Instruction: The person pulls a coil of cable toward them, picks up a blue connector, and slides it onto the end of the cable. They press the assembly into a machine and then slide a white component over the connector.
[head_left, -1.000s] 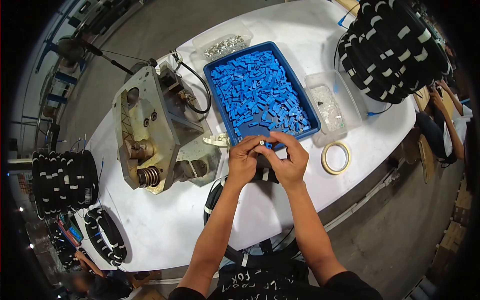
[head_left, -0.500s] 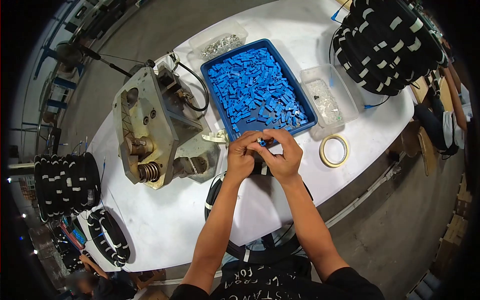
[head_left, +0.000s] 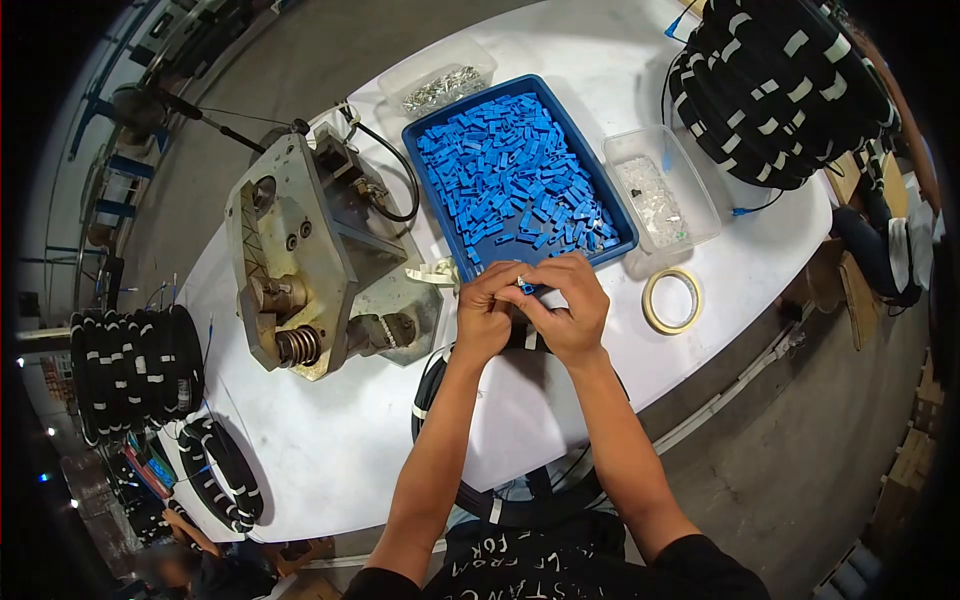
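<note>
My left hand (head_left: 487,309) and my right hand (head_left: 568,306) meet at the near edge of a blue tray (head_left: 628,236) heaped with small blue connector housings (head_left: 505,165). Between my fingertips sits a small blue connector (head_left: 526,287) with a pale tip; my right thumb and fingers pinch it. The fingers of my left hand are closed beside it, on what looks like the cable end, mostly hidden. Below my hands a black cable coil (head_left: 520,512) with white tape bands hangs over the table edge towards my body.
A metal press (head_left: 300,250) stands left of the tray. Clear bins hold metal parts (head_left: 443,90) and clear pieces (head_left: 652,205). A tape roll (head_left: 672,300) lies at right. Taped cable coils are stacked at far right (head_left: 780,95) and left (head_left: 135,370). Other people sit beyond both table ends.
My fingertips have drawn closer together around the blue connector, and less of it shows than a second ago. The view has shifted slightly.
</note>
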